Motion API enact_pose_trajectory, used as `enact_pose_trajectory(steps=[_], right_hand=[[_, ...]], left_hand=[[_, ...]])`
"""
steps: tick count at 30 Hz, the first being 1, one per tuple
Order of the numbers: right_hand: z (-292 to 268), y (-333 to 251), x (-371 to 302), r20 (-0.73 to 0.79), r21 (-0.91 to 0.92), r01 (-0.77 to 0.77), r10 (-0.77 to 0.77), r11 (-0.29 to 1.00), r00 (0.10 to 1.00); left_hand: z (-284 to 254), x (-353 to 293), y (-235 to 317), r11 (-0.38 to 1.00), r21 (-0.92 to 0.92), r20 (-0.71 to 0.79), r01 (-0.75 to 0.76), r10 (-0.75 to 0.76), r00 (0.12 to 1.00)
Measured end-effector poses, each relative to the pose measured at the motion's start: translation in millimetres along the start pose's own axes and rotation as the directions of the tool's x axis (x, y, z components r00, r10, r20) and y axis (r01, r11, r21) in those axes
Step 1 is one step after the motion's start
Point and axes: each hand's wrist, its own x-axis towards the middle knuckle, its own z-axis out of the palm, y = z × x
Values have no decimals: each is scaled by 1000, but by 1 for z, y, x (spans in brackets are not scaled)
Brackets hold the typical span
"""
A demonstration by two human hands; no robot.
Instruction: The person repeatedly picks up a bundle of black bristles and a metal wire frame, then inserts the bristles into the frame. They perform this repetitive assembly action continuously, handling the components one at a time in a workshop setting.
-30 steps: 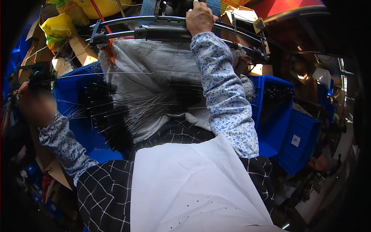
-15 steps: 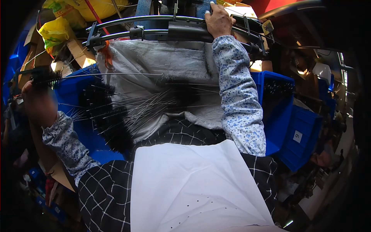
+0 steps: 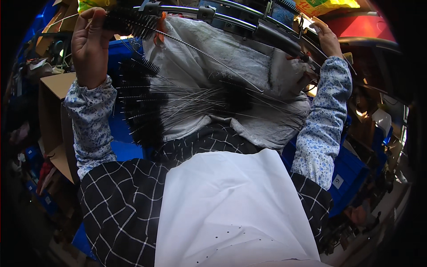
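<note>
One black-bristled brush (image 3: 133, 23) sits at the upper left of the head view, our left hand's (image 3: 91, 49) fingers clamped on its bristled end, its twisted wire stem slanting down over the white cloth (image 3: 244, 51). We have our right hand (image 3: 329, 41) near the metal rails (image 3: 278, 39), but cannot tell whether its fingers grip anything. Similar brushes (image 3: 141, 115) lie heaped across our lap.

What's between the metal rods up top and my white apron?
In the head view: a whitish cloth, black wire-stemmed brushes lying across it, then black checked fabric; the twisted-wire brush in your left hand also reaches in.
</note>
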Motion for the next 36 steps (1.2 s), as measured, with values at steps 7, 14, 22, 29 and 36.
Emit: enact_pose_trajectory(steps=[7,14,22,29,36], right_hand=[[-63,-78,-118,294,514,169,-358,841,886],[3,-198,-125,188,881,46,-437,471,880],[42,-98,-20,-412,-19,18,-24,1000,911],[33,-107,-15,-460,-42,-42,18,998,888],[41,-100,-10,-518,-49,34,-55,998,854]], left_hand=[[54,4,-24,976,-111,266,190,-155,952],[97,-27,-31,959,77,536,273,-271,800],[-57,-34,-77,363,917,312,-168,-386,868],[-61,-42,-74,344,927,281,-150,-371,885],[-56,-34,-73,628,772,81,95,-245,966]])
